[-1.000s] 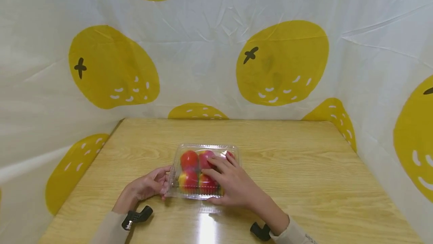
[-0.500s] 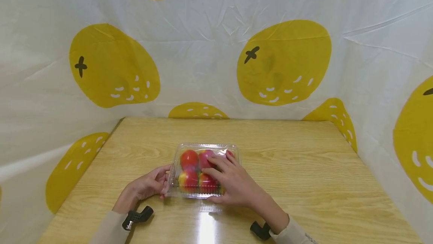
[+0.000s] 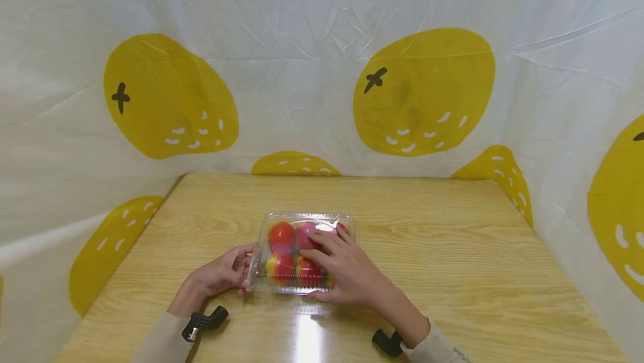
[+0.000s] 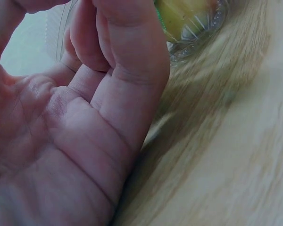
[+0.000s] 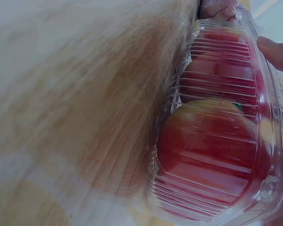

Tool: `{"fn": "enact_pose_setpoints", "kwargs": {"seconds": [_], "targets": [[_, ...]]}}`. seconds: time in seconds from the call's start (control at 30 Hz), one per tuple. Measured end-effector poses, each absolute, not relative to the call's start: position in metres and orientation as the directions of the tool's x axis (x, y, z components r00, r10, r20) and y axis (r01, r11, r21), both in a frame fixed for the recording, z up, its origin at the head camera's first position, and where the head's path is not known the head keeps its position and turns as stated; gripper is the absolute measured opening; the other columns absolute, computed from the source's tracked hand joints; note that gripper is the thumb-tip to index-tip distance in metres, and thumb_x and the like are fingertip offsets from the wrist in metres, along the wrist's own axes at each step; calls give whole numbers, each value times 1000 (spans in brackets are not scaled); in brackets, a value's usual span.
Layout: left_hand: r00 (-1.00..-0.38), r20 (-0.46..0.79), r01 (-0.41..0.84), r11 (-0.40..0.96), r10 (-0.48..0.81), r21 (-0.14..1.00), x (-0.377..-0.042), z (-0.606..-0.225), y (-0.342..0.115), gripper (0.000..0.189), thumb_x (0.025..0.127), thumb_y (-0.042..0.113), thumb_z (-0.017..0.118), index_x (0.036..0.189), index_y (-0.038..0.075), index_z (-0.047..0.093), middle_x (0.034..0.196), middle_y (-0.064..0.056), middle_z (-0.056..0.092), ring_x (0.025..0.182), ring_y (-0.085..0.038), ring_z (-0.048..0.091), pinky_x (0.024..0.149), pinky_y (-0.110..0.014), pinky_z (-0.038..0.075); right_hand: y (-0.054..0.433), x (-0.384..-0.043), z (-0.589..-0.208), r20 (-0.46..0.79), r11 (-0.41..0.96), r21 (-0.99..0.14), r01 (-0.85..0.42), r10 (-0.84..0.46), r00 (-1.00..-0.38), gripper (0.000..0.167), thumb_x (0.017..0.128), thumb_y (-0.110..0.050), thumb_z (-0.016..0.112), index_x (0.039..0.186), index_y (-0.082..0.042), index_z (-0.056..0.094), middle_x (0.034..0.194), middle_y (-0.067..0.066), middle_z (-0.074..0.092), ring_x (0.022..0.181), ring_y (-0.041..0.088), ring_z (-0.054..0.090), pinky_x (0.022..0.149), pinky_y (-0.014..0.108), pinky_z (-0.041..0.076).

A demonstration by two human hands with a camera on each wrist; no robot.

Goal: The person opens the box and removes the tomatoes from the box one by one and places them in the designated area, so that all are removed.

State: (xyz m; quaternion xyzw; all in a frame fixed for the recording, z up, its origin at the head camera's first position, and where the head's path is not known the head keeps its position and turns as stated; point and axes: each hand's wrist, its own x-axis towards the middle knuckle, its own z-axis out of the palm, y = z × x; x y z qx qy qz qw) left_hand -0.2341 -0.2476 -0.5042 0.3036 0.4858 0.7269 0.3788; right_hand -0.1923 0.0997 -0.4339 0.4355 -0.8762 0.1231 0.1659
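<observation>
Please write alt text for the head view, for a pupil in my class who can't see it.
A person's left hand grips the left edge of a clear plastic box of round red and yellow fruit on a wooden table, while the right hand rests across the box's top. Behind hangs a white sheet with large yellow shapes.

One left hand (image 3: 221, 274), one right hand (image 3: 347, 273), one clear plastic box (image 3: 302, 217)
There are at least five round red and yellow fruits (image 3: 281, 236), some partly hidden. Two beige sleeves (image 3: 160, 342), two black wrist pieces (image 3: 198, 326), one wooden table (image 3: 427, 262), at least eight yellow printed fruits (image 3: 171, 94).
</observation>
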Motion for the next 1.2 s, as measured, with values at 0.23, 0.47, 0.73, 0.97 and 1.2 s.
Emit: {"fn": "enact_pose_setpoints", "kwargs": {"seconds": [0.23,0.47,0.73,0.97,1.2], "targets": [[-546,53,-251,-223,836,942,-234,-503,-248,71,85,-16,60,150,5,40,101,1,74,76,-8,73,62,-24,62,100,-193,-434,399,591,-65,-804,-723,-564,73,78,-64,78,137,-26,61,152,8,54,144,25,49,121,61,34],[-553,38,-241,-203,832,949,-234,-502,-247,72,86,-14,60,152,4,38,100,1,74,76,-9,73,63,-25,62,101,-193,-434,383,597,-73,-799,-722,-576,72,78,-64,78,137,-26,61,153,8,54,145,25,48,123,60,32],[-542,31,-250,-197,840,948,-234,-502,-249,73,87,-13,62,153,6,37,106,0,73,79,-9,73,65,-24,62,101,-195,-435,393,594,-72,-801,-721,-570,72,78,-65,78,136,-26,62,152,8,55,144,25,49,123,59,33],[-528,-18,-310,-173,849,935,-229,-500,-254,79,89,-14,61,158,10,31,109,-1,70,85,-10,73,76,-28,63,101,-195,-434,399,579,-92,-810,-724,-563,71,76,-63,81,134,-25,65,150,9,56,142,25,51,123,59,34],[-535,-19,-304,-171,845,937,-230,-503,-251,82,87,-12,66,158,10,30,110,-3,71,85,-11,74,74,-28,63,103,-194,-437,379,592,-102,-800,-720,-581,71,77,-63,81,135,-26,64,151,8,55,145,25,48,123,59,33]]}}
